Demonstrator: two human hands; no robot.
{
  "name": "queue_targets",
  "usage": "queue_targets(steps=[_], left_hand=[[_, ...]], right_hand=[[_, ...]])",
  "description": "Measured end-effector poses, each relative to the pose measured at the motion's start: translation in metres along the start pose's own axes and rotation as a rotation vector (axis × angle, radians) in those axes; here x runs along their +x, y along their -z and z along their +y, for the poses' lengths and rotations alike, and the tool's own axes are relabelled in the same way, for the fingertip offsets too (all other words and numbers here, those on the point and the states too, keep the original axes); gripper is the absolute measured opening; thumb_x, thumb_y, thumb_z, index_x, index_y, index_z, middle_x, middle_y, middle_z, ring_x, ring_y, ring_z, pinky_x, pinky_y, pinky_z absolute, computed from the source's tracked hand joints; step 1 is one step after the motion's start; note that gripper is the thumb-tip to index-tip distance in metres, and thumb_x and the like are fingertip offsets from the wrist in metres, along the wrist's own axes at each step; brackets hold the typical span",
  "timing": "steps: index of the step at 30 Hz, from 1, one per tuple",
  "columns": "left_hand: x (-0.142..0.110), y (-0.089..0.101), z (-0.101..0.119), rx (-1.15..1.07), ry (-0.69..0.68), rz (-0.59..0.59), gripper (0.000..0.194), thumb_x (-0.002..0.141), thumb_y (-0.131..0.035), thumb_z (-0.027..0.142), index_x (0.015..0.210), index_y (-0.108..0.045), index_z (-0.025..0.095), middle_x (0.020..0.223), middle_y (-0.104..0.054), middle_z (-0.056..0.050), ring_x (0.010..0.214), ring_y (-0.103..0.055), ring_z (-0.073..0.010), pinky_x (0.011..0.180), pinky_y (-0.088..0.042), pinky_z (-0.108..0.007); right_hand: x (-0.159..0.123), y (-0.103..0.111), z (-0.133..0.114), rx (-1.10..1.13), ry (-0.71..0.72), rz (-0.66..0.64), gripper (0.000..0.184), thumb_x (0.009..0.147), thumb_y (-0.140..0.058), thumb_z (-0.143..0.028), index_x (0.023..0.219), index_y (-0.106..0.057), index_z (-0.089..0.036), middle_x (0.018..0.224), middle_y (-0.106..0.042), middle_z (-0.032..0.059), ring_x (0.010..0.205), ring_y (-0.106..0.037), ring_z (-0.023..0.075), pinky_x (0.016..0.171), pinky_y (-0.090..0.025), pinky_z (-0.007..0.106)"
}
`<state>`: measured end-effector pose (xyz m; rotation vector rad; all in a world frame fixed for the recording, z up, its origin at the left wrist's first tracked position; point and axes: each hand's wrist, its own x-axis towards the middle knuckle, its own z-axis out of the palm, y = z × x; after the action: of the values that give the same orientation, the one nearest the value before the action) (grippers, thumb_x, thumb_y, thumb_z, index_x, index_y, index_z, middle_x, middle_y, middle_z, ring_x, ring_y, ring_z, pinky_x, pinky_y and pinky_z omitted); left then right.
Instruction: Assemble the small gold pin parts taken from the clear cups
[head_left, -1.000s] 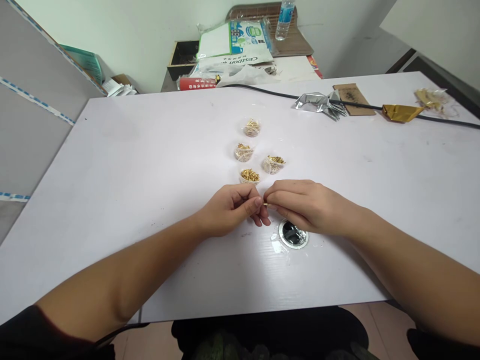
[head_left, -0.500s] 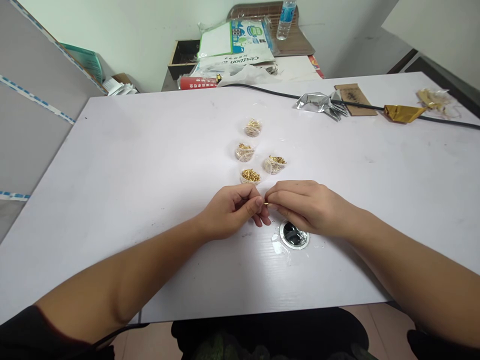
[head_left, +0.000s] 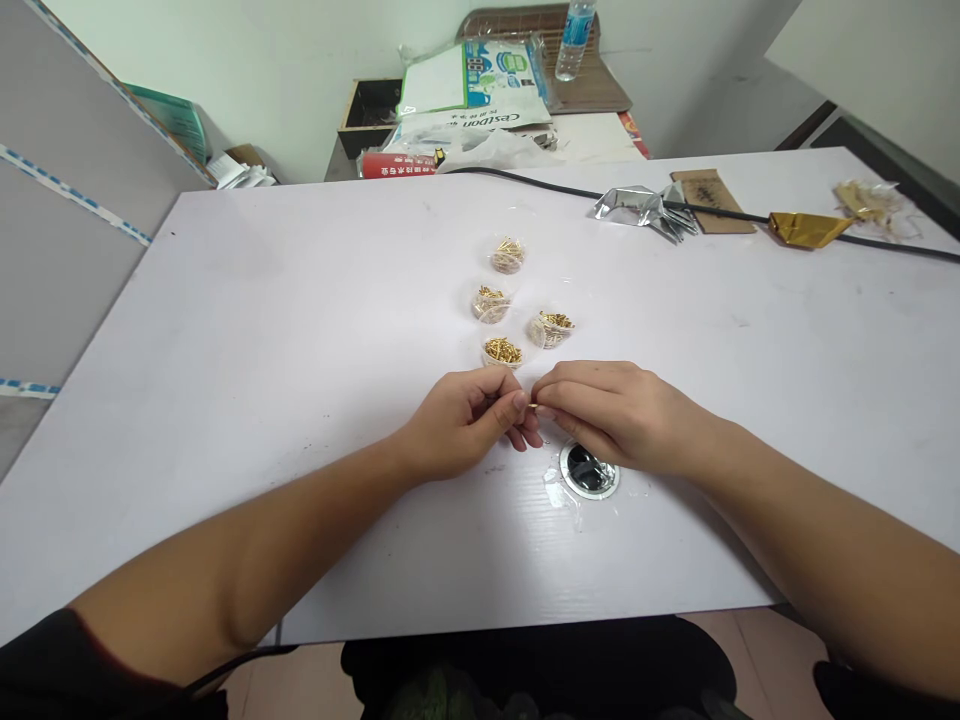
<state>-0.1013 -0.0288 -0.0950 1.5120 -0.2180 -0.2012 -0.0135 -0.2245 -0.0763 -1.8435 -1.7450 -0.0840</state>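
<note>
Between the fingertips of both hands shows a tiny gold metal pin [head_left: 532,405], its exact kind too small to make out. My left hand [head_left: 472,420] pinches one end with thumb and forefinger, the other fingers curled below. My right hand [head_left: 611,408] pinches the opposite end, fingers pressed together. Just beyond the hands stand small clear cups of gold metal pieces: the nearest cup [head_left: 502,352], one to its right [head_left: 551,328], one behind [head_left: 491,304] and the farthest cup [head_left: 508,256]. A round metal-rimmed grommet [head_left: 590,472] lies partly under my right hand.
The white table [head_left: 300,320] spans the view. A black cable [head_left: 540,185] crosses its back, with silver foil [head_left: 630,205], brown cardboard [head_left: 712,200] and gold foil [head_left: 808,229] along it. Behind the table are a water bottle [head_left: 574,42] and a red package [head_left: 397,165].
Hardly anything differs. Both hands keep the same pinch on the gold pin, and the whole view has shifted very slightly.
</note>
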Motion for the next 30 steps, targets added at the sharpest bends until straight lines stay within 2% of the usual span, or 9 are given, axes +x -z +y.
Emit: queue_targets(steps=[7, 13, 20, 26, 30], left_hand=[[-0.001, -0.001, 0.0, 0.074, -0.057, 0.043, 0.034, 0.098, -0.052, 0.04, 0.08, -0.056, 0.011, 0.074, -0.069, -0.007, 0.066, -0.068, -0.0101, 0.063, -0.059, -0.021], [-0.001, -0.001, -0.001, 0.107, -0.062, 0.068, 0.035, 0.098, -0.052, 0.041, 0.079, -0.054, 0.012, 0.073, -0.07, -0.008, 0.064, -0.068, -0.011, 0.062, -0.059, -0.022], [-0.002, -0.001, -0.002, 0.135, -0.078, 0.09, 0.03, 0.099, -0.05, 0.034, 0.08, -0.055, 0.012, 0.072, -0.069, -0.007, 0.063, -0.066, -0.0098, 0.061, -0.057, -0.02], [-0.003, -0.002, -0.004, 0.171, -0.089, 0.122, 0.025, 0.099, -0.05, 0.028, 0.08, -0.056, 0.012, 0.072, -0.069, -0.006, 0.063, -0.065, -0.0089, 0.06, -0.055, -0.019], [-0.003, -0.003, -0.004, 0.148, -0.077, 0.151, 0.025, 0.099, -0.05, 0.029, 0.082, -0.056, 0.012, 0.074, -0.068, -0.007, 0.065, -0.065, -0.0106, 0.063, -0.056, -0.023]], right_hand=[[0.001, -0.002, -0.003, -0.024, 0.002, 0.019, 0.016, 0.093, -0.047, -0.003, 0.087, -0.057, -0.015, 0.082, -0.066, 0.0072, 0.069, -0.059, 0.0136, 0.06, -0.05, 0.026], [0.003, -0.004, -0.005, -0.044, -0.013, 0.032, 0.019, 0.096, -0.044, -0.006, 0.086, -0.056, -0.016, 0.08, -0.067, 0.0066, 0.067, -0.059, 0.0132, 0.059, -0.049, 0.025], [0.004, -0.007, -0.008, -0.026, -0.072, 0.036, 0.019, 0.098, -0.043, -0.009, 0.085, -0.056, -0.016, 0.079, -0.066, 0.0063, 0.066, -0.058, 0.0133, 0.059, -0.049, 0.026], [0.004, -0.01, -0.01, 0.001, -0.129, 0.045, 0.02, 0.097, -0.043, -0.008, 0.086, -0.057, -0.017, 0.079, -0.067, 0.0051, 0.07, -0.062, 0.0139, 0.062, -0.051, 0.026], [0.005, -0.014, -0.012, 0.017, -0.138, 0.107, 0.019, 0.096, -0.044, -0.006, 0.086, -0.056, -0.017, 0.077, -0.066, 0.0034, 0.068, -0.061, 0.0125, 0.061, -0.051, 0.025]])
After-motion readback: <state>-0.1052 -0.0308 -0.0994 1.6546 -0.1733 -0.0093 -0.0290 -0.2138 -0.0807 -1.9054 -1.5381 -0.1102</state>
